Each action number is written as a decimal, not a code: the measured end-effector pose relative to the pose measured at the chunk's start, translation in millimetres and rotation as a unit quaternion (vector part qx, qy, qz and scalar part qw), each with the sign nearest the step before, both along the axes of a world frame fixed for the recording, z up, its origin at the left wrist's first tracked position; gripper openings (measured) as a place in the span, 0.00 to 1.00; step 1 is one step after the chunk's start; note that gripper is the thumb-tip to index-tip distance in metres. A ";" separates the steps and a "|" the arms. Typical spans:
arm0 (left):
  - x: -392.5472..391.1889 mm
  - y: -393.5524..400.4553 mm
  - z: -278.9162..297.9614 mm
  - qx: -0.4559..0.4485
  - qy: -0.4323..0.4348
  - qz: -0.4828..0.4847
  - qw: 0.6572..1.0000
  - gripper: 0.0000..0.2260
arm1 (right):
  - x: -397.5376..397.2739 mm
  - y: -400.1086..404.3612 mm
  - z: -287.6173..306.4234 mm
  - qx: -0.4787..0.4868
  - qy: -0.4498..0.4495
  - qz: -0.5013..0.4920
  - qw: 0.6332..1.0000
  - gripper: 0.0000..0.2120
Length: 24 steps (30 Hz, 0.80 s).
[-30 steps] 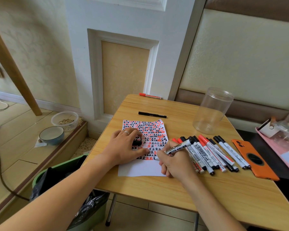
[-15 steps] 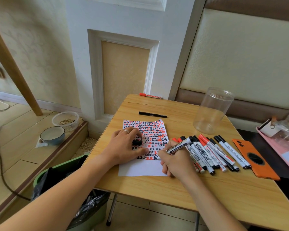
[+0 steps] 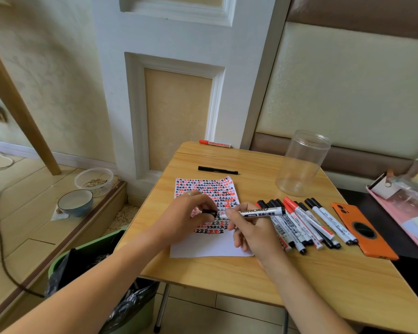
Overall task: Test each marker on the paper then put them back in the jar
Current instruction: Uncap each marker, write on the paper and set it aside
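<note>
A white paper (image 3: 210, 247) covered in red and black marks lies on the wooden table (image 3: 251, 273). My right hand (image 3: 253, 231) grips an uncapped whiteboard marker (image 3: 261, 211), its tip pointing left just above the paper. My left hand (image 3: 186, 216) pinches the marker's black cap (image 3: 209, 212) right next to that tip. A row of several capped red and black markers (image 3: 307, 224) lies to the right of the paper. The clear plastic jar (image 3: 302, 162) stands upright behind them with nothing in it.
A black pen (image 3: 217, 170) and a red marker (image 3: 214, 143) lie near the table's far edge. An orange phone (image 3: 362, 231) lies at the right. A green bin (image 3: 99, 280) with a black bag stands below the table's left edge. Bowls (image 3: 75, 202) sit on the floor.
My right hand lifted the marker off the paper and turned it level. My left hand rose from the paper and brought the cap up to the marker's tip.
</note>
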State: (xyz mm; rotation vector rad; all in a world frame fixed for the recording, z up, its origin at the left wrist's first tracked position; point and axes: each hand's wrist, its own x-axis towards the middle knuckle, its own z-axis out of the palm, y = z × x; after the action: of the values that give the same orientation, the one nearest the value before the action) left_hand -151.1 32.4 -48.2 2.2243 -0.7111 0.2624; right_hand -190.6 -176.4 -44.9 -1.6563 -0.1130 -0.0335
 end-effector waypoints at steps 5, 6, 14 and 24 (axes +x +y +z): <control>-8.3 -12.6 1.2 -0.014 0.014 -0.026 0.999 0.06 | -1.7 0.2 0.6 -0.002 -0.003 0.016 1.000 0.13; -9.0 -14.8 0.7 -0.021 0.015 -0.027 0.999 0.05 | -1.8 0.0 0.8 0.003 -0.005 0.021 1.000 0.14; -13.6 -15.3 3.8 -0.059 0.005 -0.027 0.998 0.03 | -3.8 -4.2 4.4 0.077 0.056 0.017 0.995 0.32; -11.2 -8.3 1.6 -0.084 0.052 -0.017 0.995 0.04 | -1.7 -4.9 6.0 0.082 0.039 -0.013 0.996 0.09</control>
State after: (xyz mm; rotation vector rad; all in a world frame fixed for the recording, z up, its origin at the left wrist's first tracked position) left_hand -162.3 24.1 -46.6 2.0491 -0.6454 0.1823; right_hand -192.3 -181.3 -39.0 -1.4935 -0.0286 0.0021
